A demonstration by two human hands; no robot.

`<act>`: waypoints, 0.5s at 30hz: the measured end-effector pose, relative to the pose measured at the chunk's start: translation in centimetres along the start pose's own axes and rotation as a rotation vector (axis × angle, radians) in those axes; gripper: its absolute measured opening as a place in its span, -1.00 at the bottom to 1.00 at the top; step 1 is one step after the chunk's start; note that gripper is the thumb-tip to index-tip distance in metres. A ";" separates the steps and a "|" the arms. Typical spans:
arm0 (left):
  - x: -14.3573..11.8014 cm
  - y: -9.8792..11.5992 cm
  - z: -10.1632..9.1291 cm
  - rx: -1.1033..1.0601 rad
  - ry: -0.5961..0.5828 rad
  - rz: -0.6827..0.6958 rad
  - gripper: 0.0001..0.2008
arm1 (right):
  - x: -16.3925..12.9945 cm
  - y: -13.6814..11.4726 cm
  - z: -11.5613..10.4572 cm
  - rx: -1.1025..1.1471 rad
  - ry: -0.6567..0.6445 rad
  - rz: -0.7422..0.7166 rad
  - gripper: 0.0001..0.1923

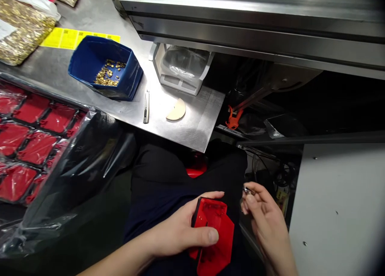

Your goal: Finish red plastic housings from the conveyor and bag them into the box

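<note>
My left hand (186, 228) is wrapped around a red plastic housing (222, 236) with a black edge, thumb pressed on its face, above my lap. To the right of it, my right hand (264, 216) pinches a small shiny metal piece (248, 190) between thumb and fingers. The exact kind of that piece is too small to make out. The two hands are apart, and the metal piece does not touch the housing.
A blue bin (102, 63) with small brass parts stands on the metal bench (195, 123). Near it lie a utility knife (146, 107), a half-round tan piece (176, 110) and a grey bin (180, 81). At left, red parts (37, 146) lie under plastic. A white panel (343, 196) is at right.
</note>
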State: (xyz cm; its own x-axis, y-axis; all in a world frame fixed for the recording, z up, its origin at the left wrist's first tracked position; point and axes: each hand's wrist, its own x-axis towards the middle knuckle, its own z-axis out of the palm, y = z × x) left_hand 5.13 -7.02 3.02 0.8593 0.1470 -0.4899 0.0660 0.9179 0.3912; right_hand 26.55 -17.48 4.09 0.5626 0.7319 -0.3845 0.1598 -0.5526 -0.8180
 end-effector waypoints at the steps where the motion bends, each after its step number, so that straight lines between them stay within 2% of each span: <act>1: 0.0 0.0 -0.1 -0.022 -0.013 -0.008 -0.12 | 0.1 -0.2 -0.1 -0.049 -0.003 -0.067 -0.75; 3: 0.0 -0.1 -0.2 -0.062 -0.042 -0.004 -0.15 | -0.1 -1.1 -0.1 -0.180 -0.069 -0.289 -0.79; 6: 0.2 -0.1 -0.1 -0.070 -0.075 0.009 -0.19 | -0.9 -3.2 0.7 -0.284 -0.255 -0.578 -0.74; 9: 0.5 -0.1 0.0 -0.028 -0.081 0.014 -0.17 | -1.2 -4.5 1.5 -0.312 -0.329 -0.650 -0.72; 15: 0.6 0.0 0.0 0.029 -0.083 0.029 -0.13 | -1.0 -4.0 1.9 -0.337 -0.326 -0.677 -0.75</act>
State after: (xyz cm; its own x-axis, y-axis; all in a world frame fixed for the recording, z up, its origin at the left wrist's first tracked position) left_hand 5.66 -6.90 2.76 0.9000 0.1411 -0.4124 0.0544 0.9024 0.4275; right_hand 23.81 -15.22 6.88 0.0012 1.0000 -0.0016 0.6442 -0.0020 -0.7649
